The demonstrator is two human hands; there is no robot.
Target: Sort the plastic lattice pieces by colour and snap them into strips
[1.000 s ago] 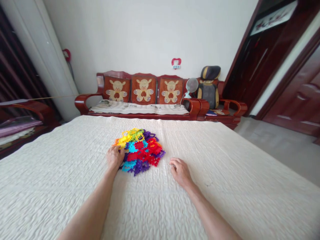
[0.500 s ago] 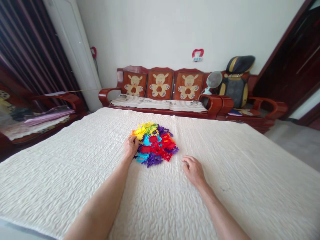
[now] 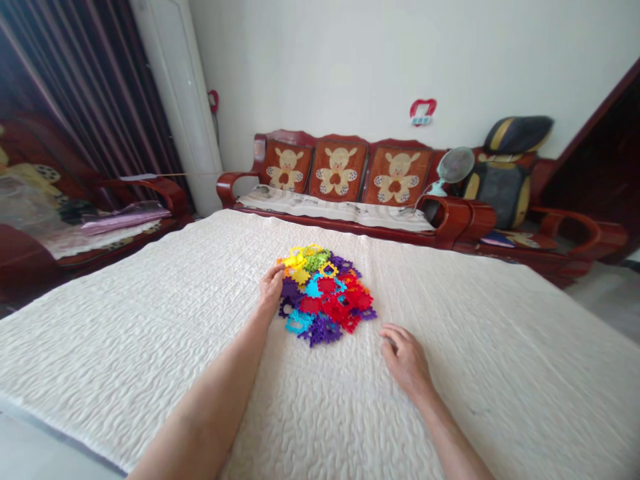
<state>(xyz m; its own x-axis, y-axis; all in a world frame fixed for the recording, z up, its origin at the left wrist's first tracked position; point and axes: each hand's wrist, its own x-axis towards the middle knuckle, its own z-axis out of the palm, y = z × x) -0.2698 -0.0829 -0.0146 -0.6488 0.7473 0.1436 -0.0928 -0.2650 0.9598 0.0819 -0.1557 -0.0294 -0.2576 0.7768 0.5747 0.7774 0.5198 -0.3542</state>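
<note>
A pile of flat plastic interlocking pieces [image 3: 325, 308] with notched edges lies on the quilted cover. Yellow, orange and green ones are at its far left, red ones at the right, purple and light blue ones at the left and front. At the pile's left edge is my left hand [image 3: 271, 283], its fingers drawn together beside an orange piece [image 3: 290, 272]. Whatever is between those fingertips is hidden. My right hand [image 3: 407, 357] rests on the cover to the right of the pile, fingers loosely bent, thumb apart, holding nothing.
The pale quilted cover [image 3: 160, 320] spreads over the wide table. Behind it stands a wooden sofa [image 3: 345, 223] with bear-patterned cushions. A small fan [image 3: 455, 165] and a chair with a massage pad [image 3: 503, 187] are at the right, an armchair [image 3: 150, 230] at the left.
The view has turned a little to the left, so everything sits farther right. My left hand has drawn slightly off the pile, uncovering purple pieces. My right hand stays beside the pile.
</note>
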